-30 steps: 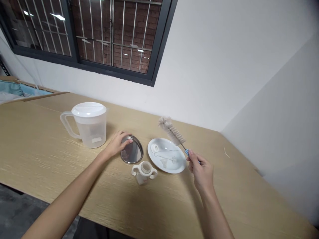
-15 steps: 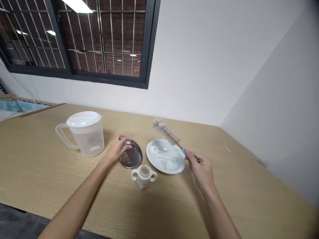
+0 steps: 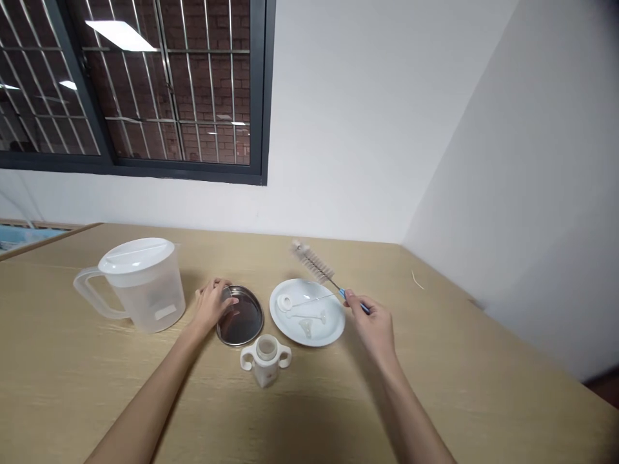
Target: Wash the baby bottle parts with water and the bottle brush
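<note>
My right hand (image 3: 371, 322) grips the blue handle of a bottle brush (image 3: 314, 263), whose bristled end points up and left above the white plate (image 3: 327, 330). The plate holds a small ring, a thin straw brush and a clear teat. My left hand (image 3: 211, 303) rests with curled fingers on the left rim of a shallow steel bowl (image 3: 242, 321). In front of the bowl stands a small white two-handled baby bottle (image 3: 265, 360) with no lid.
A clear plastic jug with a white lid (image 3: 138, 283) stands left of the bowl on the wooden table (image 3: 483, 386). White walls meet in a corner at the table's far right. A barred window is behind.
The view has swung left and tilted up a little. My left hand has slid from the bowl's top to its left rim. The brush stays held over the plate.
</note>
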`<state>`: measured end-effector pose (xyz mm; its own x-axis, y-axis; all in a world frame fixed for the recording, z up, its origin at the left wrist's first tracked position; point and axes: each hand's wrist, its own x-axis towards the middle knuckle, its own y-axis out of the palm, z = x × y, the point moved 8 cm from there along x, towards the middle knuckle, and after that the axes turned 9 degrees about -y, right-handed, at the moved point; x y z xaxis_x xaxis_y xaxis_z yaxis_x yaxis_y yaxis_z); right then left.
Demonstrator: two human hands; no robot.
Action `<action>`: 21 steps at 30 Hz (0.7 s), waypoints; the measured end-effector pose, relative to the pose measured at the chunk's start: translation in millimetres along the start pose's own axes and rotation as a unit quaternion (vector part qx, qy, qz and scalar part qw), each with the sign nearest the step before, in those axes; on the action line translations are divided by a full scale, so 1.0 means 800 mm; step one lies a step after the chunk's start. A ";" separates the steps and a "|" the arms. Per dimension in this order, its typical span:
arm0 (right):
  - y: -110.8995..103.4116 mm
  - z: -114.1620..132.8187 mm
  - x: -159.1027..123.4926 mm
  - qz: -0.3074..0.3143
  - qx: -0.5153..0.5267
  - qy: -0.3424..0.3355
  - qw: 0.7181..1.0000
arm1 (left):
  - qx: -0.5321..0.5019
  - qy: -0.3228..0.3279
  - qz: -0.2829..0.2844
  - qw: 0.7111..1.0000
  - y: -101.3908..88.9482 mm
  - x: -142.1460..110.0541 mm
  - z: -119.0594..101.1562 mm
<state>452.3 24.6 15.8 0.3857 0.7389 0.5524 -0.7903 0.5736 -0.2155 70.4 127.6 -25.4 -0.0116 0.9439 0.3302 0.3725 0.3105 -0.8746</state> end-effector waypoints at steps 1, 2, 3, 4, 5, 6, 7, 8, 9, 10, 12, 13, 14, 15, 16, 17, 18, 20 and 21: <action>-0.001 -0.003 0.002 0.003 -0.006 0.004 1.000 | 0.003 -0.004 0.003 1.000 0.002 0.001 0.001; -0.002 -0.006 0.004 0.007 -0.010 0.009 1.000 | 0.005 -0.009 0.005 1.000 0.004 0.002 0.003; -0.001 -0.009 0.005 0.013 -0.011 0.014 1.000 | 0.007 -0.014 0.007 1.000 0.006 0.003 0.005; -0.001 -0.012 0.006 0.016 -0.008 0.018 1.000 | 0.009 -0.018 0.009 1.000 0.008 0.004 0.006; -0.001 -0.016 0.007 0.014 -0.001 0.023 1.000 | 0.009 -0.021 0.011 1.000 0.009 0.005 0.007; -0.001 -0.020 0.007 0.011 0.010 0.031 0.999 | 0.009 -0.023 0.012 1.000 0.010 0.005 0.008; 0.000 -0.024 0.007 0.005 0.025 0.043 0.999 | 0.009 -0.024 0.014 1.000 0.011 0.006 0.008; -0.001 -0.029 0.006 -0.006 0.045 0.059 0.997 | 0.010 -0.025 0.014 1.000 0.010 0.005 0.007; -0.001 -0.035 0.004 -0.019 0.070 0.079 0.994 | 0.012 -0.028 0.014 0.999 0.010 0.005 0.006; -0.002 -0.041 0.002 -0.035 0.101 0.101 0.989 | 0.013 -0.030 0.013 0.999 0.008 0.004 0.005; -0.003 -0.049 0.000 -0.065 0.171 0.136 0.974 | 0.012 -0.033 0.004 0.999 0.003 0.002 0.002; -0.004 -0.052 -0.001 -0.077 0.205 0.148 0.964 | 0.008 -0.033 -0.006 0.999 0.000 0.000 0.000; -0.005 -0.054 -0.001 -0.086 0.235 0.157 0.955 | 0.001 -0.031 -0.020 0.999 -0.005 -0.001 -0.003; -0.006 -0.055 0.000 -0.092 0.259 0.165 0.947 | -0.007 -0.026 -0.035 0.999 -0.010 -0.002 -0.006; -0.007 -0.056 0.000 -0.098 0.279 0.171 0.940 | -0.016 -0.020 -0.049 0.998 -0.014 -0.003 -0.008; -0.008 -0.057 0.001 -0.102 0.295 0.176 0.934 | -0.026 -0.014 -0.062 0.998 -0.019 -0.003 -0.011; -0.009 -0.058 0.002 -0.105 0.309 0.181 0.928 | -0.037 -0.008 -0.073 0.997 -0.023 -0.004 -0.013; -0.007 -0.060 0.002 -0.106 0.332 0.192 0.918 | -0.063 0.006 -0.087 0.994 -0.031 -0.005 -0.017; -0.006 -0.061 0.002 -0.105 0.340 0.197 0.914 | -0.077 0.013 -0.092 0.993 -0.035 -0.005 -0.020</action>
<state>480.1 40.4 -21.8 0.5988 0.7842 0.1626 -0.7405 0.4647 0.4855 74.4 113.5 3.6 -0.0691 0.8689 0.4901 0.5042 0.4543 -0.7344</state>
